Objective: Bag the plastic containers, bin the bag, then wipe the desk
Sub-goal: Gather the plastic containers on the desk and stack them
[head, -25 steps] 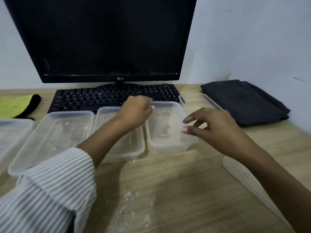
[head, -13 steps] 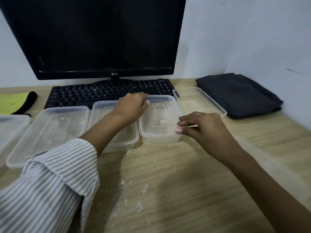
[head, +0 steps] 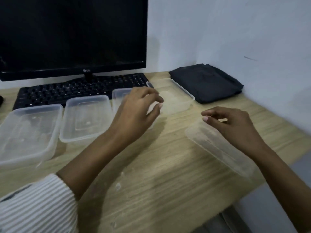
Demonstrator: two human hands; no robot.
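Five clear plastic containers on the wooden desk (head: pixel 168 190), placed here against the keyboard (head: pixel 80 93). Directly in front of the keyboard, a row of three: the leftmost container (head: pixel 28 132) nearest the desk's left side, the second container (head: pixel 85 116) just beside it, the third container (head: pixel 120 96) next along and largely hidden behind the left hand (head: pixel 136 113). Just off the keyboard's right end, a fourth container (head: pixel 176 98), lying near a folded dark cloth (head: pixel 205 83) in the corner by the wall (head: pixel 235 39). Well forward and right of the keyboard, near the desk's edge, a fifth container (head: pixel 218 148) lying at an angle under the right hand (head: pixel 235 125). Left hand hovering over the third container with fingers loosely curled; impossible to tell whether gripping its rim. Right hand with fingers bent and thumb close to forefinger above the fifth container's near end; contact impossible to tell, the picture being blurred. Striped sleeve (head: pixel 33 207) pushed up on the left forearm. Behind the keyboard, a dark monitor (head: pixel 72 34). Forward of the keyboard, pale crumbs (head: pixel 117 185) scattered on the desk.
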